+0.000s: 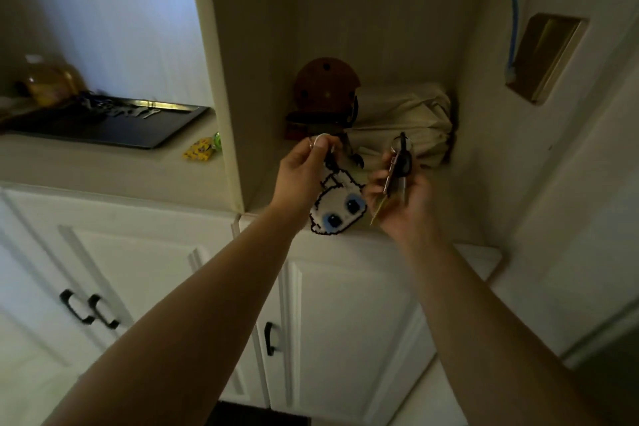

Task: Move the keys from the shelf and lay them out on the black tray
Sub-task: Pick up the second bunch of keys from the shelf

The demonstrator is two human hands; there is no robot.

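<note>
Dim cream alcove shelf [345,218] over white cabinets [345,322]. Left grip [304,173] pinching pixel-face keychain [337,209]; right grip [404,197] closed around keys [397,166]. Black tray [114,128] at 10 o'clock on desk [103,162], keys on it.

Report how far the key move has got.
Done: some keys already lie on the black tray. In hand: left hand holds a white pixel charm by its ring; right hand holds a key bunch. Left: laying both on the tray.

The keys [121,110] on the black tray [114,130] are too small to be counted. The tray's left end is cut off by the picture's edge.
</note>
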